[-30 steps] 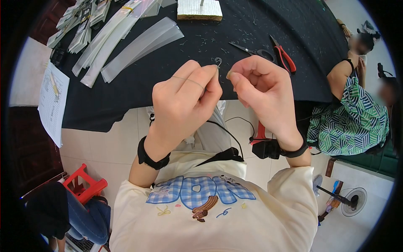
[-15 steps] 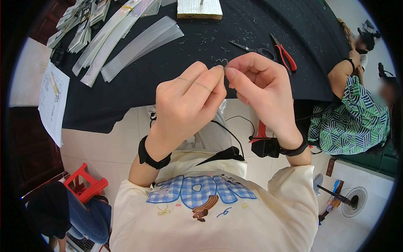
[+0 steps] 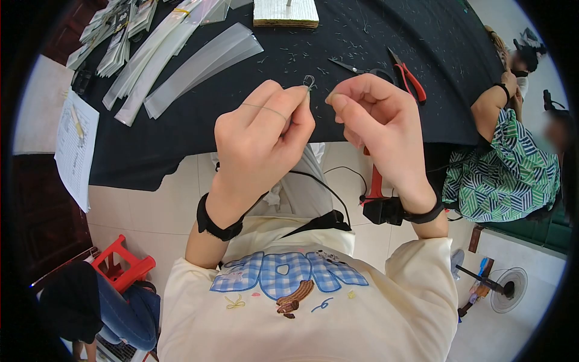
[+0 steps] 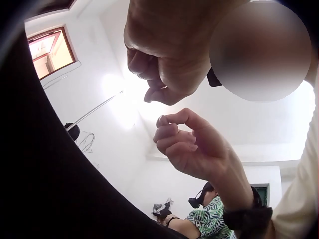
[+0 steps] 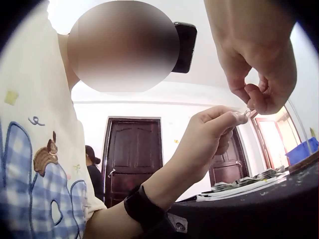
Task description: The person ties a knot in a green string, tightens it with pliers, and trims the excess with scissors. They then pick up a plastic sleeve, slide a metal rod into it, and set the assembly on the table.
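Observation:
My left hand (image 3: 265,130) is raised over the near edge of the black table (image 3: 181,130) and pinches a small metal wire hook (image 3: 309,81) that sticks up above its fingertips. A thin wire (image 3: 265,110) lies across the backs of its fingers. My right hand (image 3: 371,120) is just right of the hook, a small gap away, fingers curled and thumb pressed to forefinger; I see nothing between them. In the right wrist view the metal piece (image 5: 247,113) shows at the left hand's fingertips (image 5: 227,118), with the right hand (image 5: 259,74) close above.
Black scissors (image 3: 369,73) and red-handled pliers (image 3: 409,79) lie on the table beyond my right hand. Clear plastic sleeves (image 3: 199,63), stacked packs (image 3: 117,33) and a block (image 3: 286,13) lie further back. A seated person (image 3: 506,163) is at the right, a red stool (image 3: 120,265) lower left.
Half a second ago my right fingertips met the left hand at the hook. They have drawn apart a little, and the left hand has shifted slightly left with the hook upright.

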A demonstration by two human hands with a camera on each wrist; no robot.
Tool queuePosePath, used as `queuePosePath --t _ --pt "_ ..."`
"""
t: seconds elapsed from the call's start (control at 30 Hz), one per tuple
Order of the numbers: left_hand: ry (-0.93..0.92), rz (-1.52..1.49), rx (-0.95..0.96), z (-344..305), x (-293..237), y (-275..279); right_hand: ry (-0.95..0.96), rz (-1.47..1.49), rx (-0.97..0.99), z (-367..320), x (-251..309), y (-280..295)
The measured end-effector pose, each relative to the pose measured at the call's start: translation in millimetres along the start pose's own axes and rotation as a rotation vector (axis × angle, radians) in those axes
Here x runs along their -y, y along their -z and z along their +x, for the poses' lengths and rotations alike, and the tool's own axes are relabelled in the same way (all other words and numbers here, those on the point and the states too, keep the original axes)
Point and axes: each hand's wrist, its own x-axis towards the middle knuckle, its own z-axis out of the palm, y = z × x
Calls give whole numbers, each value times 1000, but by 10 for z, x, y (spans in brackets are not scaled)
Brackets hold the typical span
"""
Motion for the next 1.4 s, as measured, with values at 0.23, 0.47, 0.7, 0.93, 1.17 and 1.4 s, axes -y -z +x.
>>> queuePosePath --t 0.23,0.47,0.7,0.93,1.17,1.4 --pt "-58 7 -10 11 31 -45 -8 45 6 60 25 -50" --pt "-65 37 -5 17 20 -50 26 2 10 109 -18 -53" --pt "-39 4 -13 26 18 -68 28 6 10 104 -29 -41" --pt "61 -97 -26 38 21 -76 16 22 -22 77 -60 14" --pt "634 -537 153 59 -5 17 362 -1099 -355 220 -493 509" --pt "881 -698 323 88 30 36 422 -1239 -258 213 -731 809"
